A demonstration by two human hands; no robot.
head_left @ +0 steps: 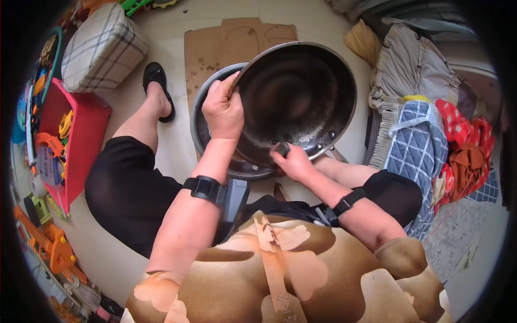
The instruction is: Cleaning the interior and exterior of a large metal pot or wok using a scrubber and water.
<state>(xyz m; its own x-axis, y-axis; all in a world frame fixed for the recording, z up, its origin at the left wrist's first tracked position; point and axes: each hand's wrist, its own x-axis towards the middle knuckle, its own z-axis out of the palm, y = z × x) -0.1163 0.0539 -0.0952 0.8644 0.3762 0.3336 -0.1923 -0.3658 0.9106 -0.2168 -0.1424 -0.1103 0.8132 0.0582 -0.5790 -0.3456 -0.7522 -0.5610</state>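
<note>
A large dark wok (pixel 301 81) with a shiny metal rim is held tilted, its inside facing me. My left hand (pixel 223 110) is closed around its left rim, thumb at the edge. My right hand (pixel 293 161) pinches a small dark pad (pixel 279 149) against the wok's inner wall near the lower rim; its exact kind is hard to make out. Rivets show on the wall just right of that hand. Under the wok sits a round metal basin (pixel 197 126), mostly hidden by the wok and my left arm.
Stained cardboard (pixel 202 54) lies on the floor beyond the basin. A red bin (pixel 86 118) of toys and a plaid cushioned stool (pixel 102 48) stand at left, an orange toy (pixel 56 247) nearer. Folded cloths (pixel 414 134) are heaped at right. My legs flank the basin.
</note>
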